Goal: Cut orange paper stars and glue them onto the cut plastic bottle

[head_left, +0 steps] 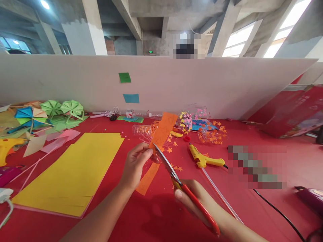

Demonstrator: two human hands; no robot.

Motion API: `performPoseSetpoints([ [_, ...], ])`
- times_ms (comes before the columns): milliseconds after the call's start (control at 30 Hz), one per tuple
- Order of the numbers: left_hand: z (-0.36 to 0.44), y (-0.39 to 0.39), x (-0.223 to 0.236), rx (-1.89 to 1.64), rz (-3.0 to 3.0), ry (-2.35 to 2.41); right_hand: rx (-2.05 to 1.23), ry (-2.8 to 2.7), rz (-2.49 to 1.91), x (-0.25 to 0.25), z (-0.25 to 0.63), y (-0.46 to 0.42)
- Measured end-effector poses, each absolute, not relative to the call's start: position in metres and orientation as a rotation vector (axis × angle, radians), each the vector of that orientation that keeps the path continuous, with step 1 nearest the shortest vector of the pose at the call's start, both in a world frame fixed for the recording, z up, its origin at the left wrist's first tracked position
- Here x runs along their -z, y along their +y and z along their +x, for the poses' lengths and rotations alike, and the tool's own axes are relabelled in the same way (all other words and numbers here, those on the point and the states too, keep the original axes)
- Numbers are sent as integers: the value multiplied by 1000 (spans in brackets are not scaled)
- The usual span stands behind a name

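Note:
My left hand pinches the lower part of an orange paper strip, which slants up and away to the right. In my right hand is a pair of scissors with red handles. Their blades point up and left, with the tip at the strip's edge close to my left thumb. Another orange paper piece lies on the table below my left hand. Small orange paper stars are scattered just beyond the blades.
A stack of yellow paper lies at the left, with folded paper umbrellas behind it. To the right is a yellow glue gun with a glue stick. Plastic bottles with paper stars lie near the white partition. A red box stands far right.

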State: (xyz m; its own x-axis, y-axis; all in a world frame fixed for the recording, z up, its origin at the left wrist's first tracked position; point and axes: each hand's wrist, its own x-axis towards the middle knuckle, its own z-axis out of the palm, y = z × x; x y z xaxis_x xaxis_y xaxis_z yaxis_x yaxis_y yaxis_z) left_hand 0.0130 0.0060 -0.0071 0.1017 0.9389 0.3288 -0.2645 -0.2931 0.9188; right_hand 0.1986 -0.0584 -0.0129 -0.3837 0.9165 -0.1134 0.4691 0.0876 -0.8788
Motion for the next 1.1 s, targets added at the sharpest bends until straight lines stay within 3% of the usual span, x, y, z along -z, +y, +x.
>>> performPoseSetpoints([
  [1100, 10, 7, 8, -1391, 1354, 658, -1319, -1872, -1363, 13, 201, -60],
])
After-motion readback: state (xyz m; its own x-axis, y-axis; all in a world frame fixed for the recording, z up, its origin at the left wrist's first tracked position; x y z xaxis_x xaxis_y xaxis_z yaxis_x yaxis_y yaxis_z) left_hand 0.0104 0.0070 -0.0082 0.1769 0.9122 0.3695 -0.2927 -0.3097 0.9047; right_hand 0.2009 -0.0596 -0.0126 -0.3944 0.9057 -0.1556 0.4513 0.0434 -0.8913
